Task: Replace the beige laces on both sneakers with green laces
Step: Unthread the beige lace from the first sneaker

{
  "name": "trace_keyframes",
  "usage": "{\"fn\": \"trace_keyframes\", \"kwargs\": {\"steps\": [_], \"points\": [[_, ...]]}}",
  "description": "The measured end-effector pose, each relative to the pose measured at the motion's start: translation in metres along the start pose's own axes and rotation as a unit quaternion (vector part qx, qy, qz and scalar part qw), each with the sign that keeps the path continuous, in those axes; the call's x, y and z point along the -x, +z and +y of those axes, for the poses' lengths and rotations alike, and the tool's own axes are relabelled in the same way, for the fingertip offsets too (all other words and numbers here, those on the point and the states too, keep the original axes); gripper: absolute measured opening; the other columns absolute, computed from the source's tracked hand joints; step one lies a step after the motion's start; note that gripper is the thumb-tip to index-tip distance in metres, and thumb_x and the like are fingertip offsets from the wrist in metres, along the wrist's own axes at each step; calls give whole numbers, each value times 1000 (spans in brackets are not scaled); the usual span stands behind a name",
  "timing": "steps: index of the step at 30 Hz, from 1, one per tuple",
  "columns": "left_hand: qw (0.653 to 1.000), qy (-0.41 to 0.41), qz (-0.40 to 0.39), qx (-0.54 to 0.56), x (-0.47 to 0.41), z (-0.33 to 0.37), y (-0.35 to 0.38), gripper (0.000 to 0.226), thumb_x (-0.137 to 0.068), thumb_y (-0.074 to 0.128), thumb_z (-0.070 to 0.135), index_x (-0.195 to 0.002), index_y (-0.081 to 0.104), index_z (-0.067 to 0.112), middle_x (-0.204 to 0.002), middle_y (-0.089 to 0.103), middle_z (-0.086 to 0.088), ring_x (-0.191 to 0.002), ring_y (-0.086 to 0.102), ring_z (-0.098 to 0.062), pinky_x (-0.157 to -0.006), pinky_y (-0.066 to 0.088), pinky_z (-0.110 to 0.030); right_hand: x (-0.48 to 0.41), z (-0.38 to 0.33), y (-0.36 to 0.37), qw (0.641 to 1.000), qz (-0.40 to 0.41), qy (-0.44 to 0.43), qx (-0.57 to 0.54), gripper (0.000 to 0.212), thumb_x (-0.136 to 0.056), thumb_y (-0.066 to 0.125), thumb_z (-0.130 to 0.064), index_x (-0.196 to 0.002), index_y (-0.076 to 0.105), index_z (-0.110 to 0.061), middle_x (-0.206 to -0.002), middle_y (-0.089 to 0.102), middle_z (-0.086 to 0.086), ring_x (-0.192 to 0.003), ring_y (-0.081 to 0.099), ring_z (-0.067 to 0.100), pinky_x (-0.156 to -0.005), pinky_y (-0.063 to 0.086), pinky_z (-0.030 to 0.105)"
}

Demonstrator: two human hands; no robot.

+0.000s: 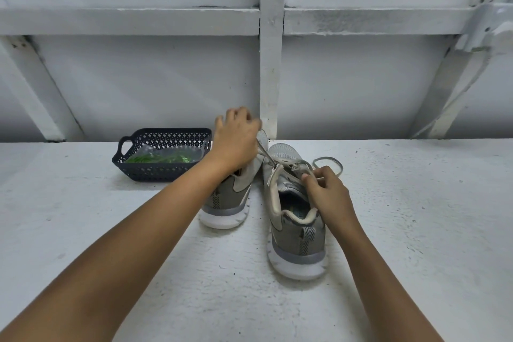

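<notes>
Stretching taut from the top eyelets of the nearer grey mesh sneaker with a white sole (pixel 297 233), a flat beige lace (pixel 266 153) runs up and left into the left hand (pixel 236 139), whose curled fingers grip its end above the second grey sneaker (pixel 230 203). The right hand (pixel 327 191) pinches the lacing beside the nearer sneaker's tongue between thumb and fingertips. Both sneakers stand side by side, heels toward the camera, on a rough white painted surface (pixel 416 230). Left of them sits a dark blue perforated plastic basket (pixel 166 139) holding green laces (pixel 155 159) in clear wrapping.
</notes>
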State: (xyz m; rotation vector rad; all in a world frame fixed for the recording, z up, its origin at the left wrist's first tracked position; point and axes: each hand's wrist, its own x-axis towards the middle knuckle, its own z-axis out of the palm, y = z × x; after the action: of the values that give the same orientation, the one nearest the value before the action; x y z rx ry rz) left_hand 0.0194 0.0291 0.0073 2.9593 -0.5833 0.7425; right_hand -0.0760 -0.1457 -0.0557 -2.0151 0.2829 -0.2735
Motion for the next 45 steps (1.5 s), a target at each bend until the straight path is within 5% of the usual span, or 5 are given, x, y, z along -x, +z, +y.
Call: {"fn": "trace_keyframes", "kwargs": {"steps": [5, 16, 24, 35, 45], "points": [[988, 87, -127, 31, 11, 17, 11, 23, -91, 53, 34, -107, 68, 27, -134, 42, -1, -133, 24, -24, -110, 10, -61, 0, -1, 0, 1000, 1, 0, 0, 17, -88, 54, -41, -81, 50, -27, -83, 58, -13, -78, 55, 5, -65, 40, 29], [952, -222, -13, 212, -2, -6, 4, 26, -88, 45, 19, -106, 64, 16, -124, 50, -9, -117, 42, -29, -93, 33, -44, 1, 0, 0, 1000, 2, 7, 2, 18, -88, 53, -44, -87, 53, -26, -90, 62, -10, -85, 58, 14, -79, 45, 35], [990, 48, -112, 70, 7, 11, 10, 20, -88, 57, 34, -104, 69, 33, -145, 33, 1, -139, 12, -25, -107, -3, -67, 1, 0, -1, 1000, 3, 6, -6, 17, -87, 54, -42, -86, 53, -24, -89, 62, -9, -83, 58, 11, -73, 43, 33], [983, -146, -22, 113, 0, -10, -4, 26, -89, 44, 19, -109, 59, 12, -123, 48, -9, -118, 38, -28, -98, 30, -46, 2, -2, -1, 1000, 0, 4, -9, 18, -89, 54, -41, -89, 55, -22, -93, 64, -4, -88, 60, 17, -75, 44, 34], [983, 59, -163, 59, 12, 15, 13, 24, -93, 52, 38, -110, 66, 29, -140, 38, -2, -137, 18, -25, -111, 8, -58, 3, -3, -2, 1000, -1, 2, -11, 18, -89, 54, -40, -88, 54, -22, -89, 63, -6, -85, 58, 15, -71, 41, 31]]}}
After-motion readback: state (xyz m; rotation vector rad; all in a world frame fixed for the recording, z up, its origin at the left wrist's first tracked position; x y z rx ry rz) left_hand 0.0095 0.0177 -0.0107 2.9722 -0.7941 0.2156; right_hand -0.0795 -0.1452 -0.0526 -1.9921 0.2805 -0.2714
